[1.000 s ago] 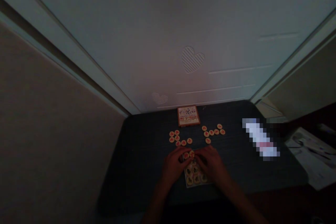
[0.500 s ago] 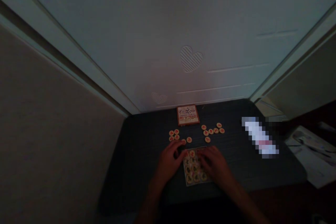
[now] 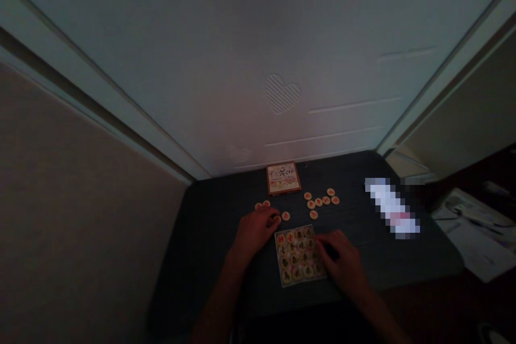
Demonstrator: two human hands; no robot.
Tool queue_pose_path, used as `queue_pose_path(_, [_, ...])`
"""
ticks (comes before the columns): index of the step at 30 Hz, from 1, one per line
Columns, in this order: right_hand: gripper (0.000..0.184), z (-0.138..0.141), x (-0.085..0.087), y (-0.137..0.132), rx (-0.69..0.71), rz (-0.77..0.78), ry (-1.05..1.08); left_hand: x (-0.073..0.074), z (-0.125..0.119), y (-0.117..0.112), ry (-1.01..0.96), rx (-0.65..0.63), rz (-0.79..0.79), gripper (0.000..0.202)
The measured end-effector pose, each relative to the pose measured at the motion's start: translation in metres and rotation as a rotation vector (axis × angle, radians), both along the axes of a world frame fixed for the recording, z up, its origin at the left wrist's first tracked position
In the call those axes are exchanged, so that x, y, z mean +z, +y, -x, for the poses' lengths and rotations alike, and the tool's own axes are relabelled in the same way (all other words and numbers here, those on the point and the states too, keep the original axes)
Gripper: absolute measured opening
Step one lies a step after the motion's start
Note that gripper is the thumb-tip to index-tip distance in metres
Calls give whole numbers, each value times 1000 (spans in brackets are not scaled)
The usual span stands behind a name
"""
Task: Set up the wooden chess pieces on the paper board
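A square tray [image 3: 304, 282] of round Chinese chess pieces in rows lies in front of me; most show dark characters, and two red ones sit in its far left corner. Beyond the tray's far left corner, my left hand [image 3: 256, 230] has thumb and forefinger closed around a red Chinese chess piece [image 3: 276, 220]. Another red piece [image 3: 286, 216] lies just right of those fingertips. At the tray's right edge is my right hand [image 3: 342, 255], its curled fingers and thumb on the rim. My left hand partly covers a small group of red pieces [image 3: 266, 204].
Behind the pieces stands a flat red-bordered box [image 3: 283, 178] near the white wall panel [image 3: 226, 91]. Several loose red pieces [image 3: 318, 202] lie right of it. A blurred-out bright object [image 3: 391, 207] is on the dark table [image 3: 213, 258] at right, with white items [image 3: 467, 242] beyond.
My right hand has drawn back from over the tray to its right edge, uncovering pieces. My left hand has moved off the tray's far left corner to the loose red piece. The view shifted slightly.
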State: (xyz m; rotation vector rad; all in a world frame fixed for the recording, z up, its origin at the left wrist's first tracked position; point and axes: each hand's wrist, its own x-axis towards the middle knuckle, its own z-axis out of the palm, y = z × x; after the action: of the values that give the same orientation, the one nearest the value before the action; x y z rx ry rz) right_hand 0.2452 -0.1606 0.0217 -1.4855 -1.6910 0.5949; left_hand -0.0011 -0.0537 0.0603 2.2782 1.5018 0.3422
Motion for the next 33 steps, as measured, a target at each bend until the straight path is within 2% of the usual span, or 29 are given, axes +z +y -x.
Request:
queue_pose_path(6, [16,-4,-1,0,-14,1,24,5,-2,0,96,-24,97,13])
queue_pose_path(10, [16,-4,-2,0,-6,13,38,9,-2,-1,84,0,103,15])
queue_pose_path(15, [19,-3,-2,-1,0,56,85,23,-1,-9,-143,22,66,16])
queue_pose_path(20, [21,5,3,2,2,139,167,33,-10,-32,-411,-40,103,24])
queue_pose_path(27, [24,17,16,5,83,234,295,27,-29,-61,-581,-32,162,26])
queue_pose_path(33, [21,22,18,3,120,285,354,22,-33,-72,-653,4,254,21])
